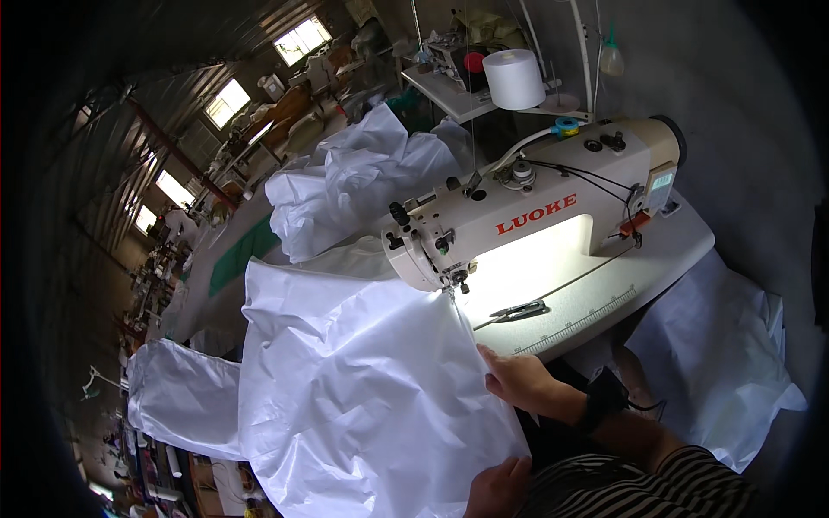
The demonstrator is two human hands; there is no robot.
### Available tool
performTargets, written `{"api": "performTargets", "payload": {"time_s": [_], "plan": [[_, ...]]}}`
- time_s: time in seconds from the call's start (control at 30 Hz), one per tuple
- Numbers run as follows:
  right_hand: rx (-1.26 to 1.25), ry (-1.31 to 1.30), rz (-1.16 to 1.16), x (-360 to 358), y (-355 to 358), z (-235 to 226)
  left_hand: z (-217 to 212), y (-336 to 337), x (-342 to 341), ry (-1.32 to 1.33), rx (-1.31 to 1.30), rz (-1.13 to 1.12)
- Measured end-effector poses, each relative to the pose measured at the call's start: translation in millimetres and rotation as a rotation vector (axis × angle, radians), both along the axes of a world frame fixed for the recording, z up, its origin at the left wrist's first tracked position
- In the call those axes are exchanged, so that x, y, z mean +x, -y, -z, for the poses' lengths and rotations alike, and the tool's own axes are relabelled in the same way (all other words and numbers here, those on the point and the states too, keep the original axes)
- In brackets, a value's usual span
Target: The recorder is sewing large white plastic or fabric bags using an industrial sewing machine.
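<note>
A wide sheet of white fabric [354,388] spreads over the sewing table's left side and drapes toward me, wrinkled. Its right edge runs up to the needle area of a cream sewing machine [553,203], whose lamp lights the bed. My right hand [522,380], a dark band at its wrist, pinches that edge just in front of the machine. Lower down, near the bottom of the view, my left hand [501,488] is closed on the same edge, partly cut off by the frame. Small metal thread snips [518,312] lie on the machine bed to the right of the needle.
Bunched white fabric [363,168] is heaped behind the machine head. More white cloth [717,354] hangs at the right, below the table. A white thread cone [513,79] stands behind the machine. Green cloth [242,257] lies at the left.
</note>
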State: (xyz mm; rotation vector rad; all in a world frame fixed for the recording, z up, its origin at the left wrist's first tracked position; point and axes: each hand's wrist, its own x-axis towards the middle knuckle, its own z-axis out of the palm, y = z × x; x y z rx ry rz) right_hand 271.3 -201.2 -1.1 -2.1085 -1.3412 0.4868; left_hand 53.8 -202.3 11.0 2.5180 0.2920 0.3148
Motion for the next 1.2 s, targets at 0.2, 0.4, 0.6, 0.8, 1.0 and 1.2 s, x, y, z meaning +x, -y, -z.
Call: {"api": "performTargets", "payload": {"time_s": [0.2, 0.4, 0.6, 0.8, 1.0, 1.2], "plan": [[-0.349, 0.590, -0.038, -18.3, -16.6, 26.2, -7.7, -15.5, 0.2, -0.020, -0.036, -0.051], [-0.275, 0.573, 0.016, -3.6, -54.8, 34.1, -0.2, -27.0, 33.1, -0.024, -0.004, -0.187], [-0.152, 0.427, 0.035, -15.1, 2.1, 47.4, 73.6, -41.1, 14.3, -0.357, -0.543, 0.067], [-0.030, 0.385, 0.022, -41.6, 60.6, 33.6, 126.9, -58.8, -44.7, 0.025, 0.464, -0.974], [-0.076, 0.438, -0.017, -45.7, 64.1, 31.7, 217.7, -69.8, -48.3, -0.070, -0.157, -0.827], [-0.147, 0.538, -0.052, -62.9, 38.5, 48.2, 33.8, -77.0, -59.5, 0.578, -0.289, -1.057]]}}
